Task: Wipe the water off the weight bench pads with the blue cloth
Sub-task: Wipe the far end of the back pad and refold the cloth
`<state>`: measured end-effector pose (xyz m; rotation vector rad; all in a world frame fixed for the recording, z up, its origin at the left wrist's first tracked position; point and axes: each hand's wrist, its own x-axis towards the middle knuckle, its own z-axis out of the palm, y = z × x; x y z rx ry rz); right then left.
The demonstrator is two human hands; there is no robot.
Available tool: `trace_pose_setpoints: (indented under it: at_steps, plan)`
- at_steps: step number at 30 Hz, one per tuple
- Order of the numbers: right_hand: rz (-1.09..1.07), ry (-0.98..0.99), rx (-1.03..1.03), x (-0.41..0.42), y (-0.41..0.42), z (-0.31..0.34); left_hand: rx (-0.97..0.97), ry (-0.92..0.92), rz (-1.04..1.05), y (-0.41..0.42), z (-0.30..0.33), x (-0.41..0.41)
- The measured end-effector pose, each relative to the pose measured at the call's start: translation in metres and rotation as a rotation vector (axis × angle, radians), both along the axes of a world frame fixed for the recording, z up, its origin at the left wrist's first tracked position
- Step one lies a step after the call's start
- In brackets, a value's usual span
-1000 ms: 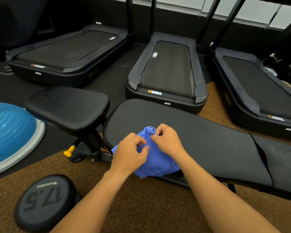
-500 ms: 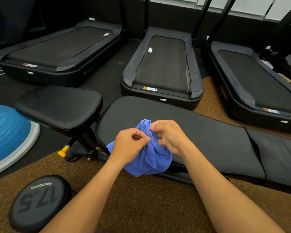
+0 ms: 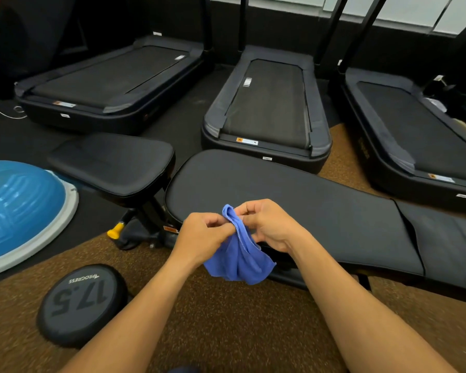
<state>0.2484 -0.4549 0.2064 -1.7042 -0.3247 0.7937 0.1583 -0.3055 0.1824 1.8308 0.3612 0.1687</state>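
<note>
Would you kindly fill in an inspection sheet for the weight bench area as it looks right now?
Surface: long back pad and separate seat pad, both black; no water can be made out on them.
Job's things: blue cloth, bunched, held above the long pad's near edge.
Clutter: dumbbell marked 17.5 on the brown floor; blue balance dome at left.
Grippers: left hand and right hand both pinch the cloth's top edge.
Cables: a thin white cord on the floor at far left.
Surroundings: three treadmills behind the bench.
</note>
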Motion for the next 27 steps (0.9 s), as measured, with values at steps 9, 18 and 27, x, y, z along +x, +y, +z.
trace_pose_setpoints:
  at_steps: [9, 18, 27]
  plan:
    - [0.044, -0.348, -0.271, -0.014, 0.004, -0.005, -0.218, 0.07, 0.056, 0.001, -0.01, -0.014]
    - [0.081, -0.544, -0.484, -0.018, -0.006, -0.003, -0.146, -0.08, 0.287, 0.022, -0.03, -0.019]
    - [0.053, -0.794, -0.57, -0.02, 0.018, 0.004, 0.017, -0.198, -0.032, 0.051, -0.023, -0.041]
